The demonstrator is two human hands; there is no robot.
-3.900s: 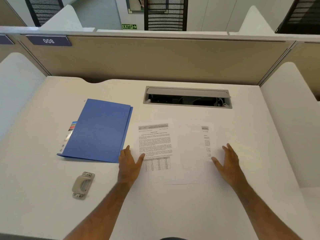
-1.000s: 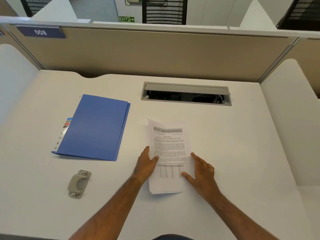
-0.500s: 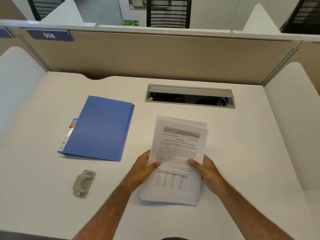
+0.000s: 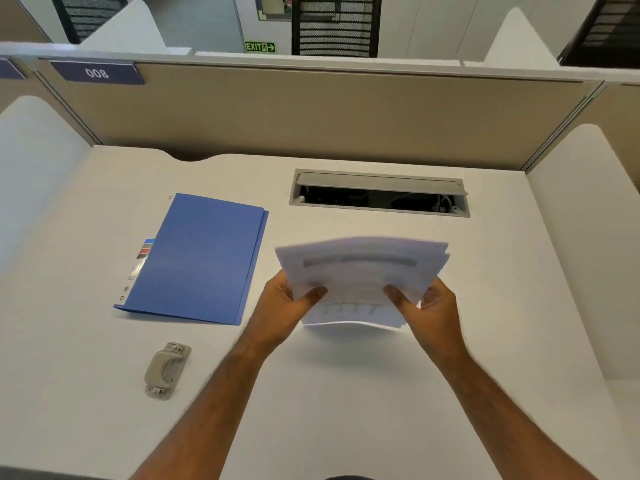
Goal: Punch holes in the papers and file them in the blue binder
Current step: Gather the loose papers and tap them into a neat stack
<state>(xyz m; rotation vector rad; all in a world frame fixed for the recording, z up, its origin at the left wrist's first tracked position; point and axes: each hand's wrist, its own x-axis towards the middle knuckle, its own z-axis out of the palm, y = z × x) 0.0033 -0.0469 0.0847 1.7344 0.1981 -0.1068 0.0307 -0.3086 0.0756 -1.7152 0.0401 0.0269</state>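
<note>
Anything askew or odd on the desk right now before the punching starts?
The papers, held off the desk by the left hand and right hand, are fanned unevenly at the right edge, so they are not squared up. The blue binder lies closed and angled; the hole punch sits untouched. Nothing is spilled or damaged.

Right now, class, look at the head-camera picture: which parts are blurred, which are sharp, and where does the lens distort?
Head view: the papers are motion-blurred, their print unreadable, and the left hand and right hand gripping them are slightly soft; the blue binder and hole punch look sharp; the wide lens bows the partition.
</note>
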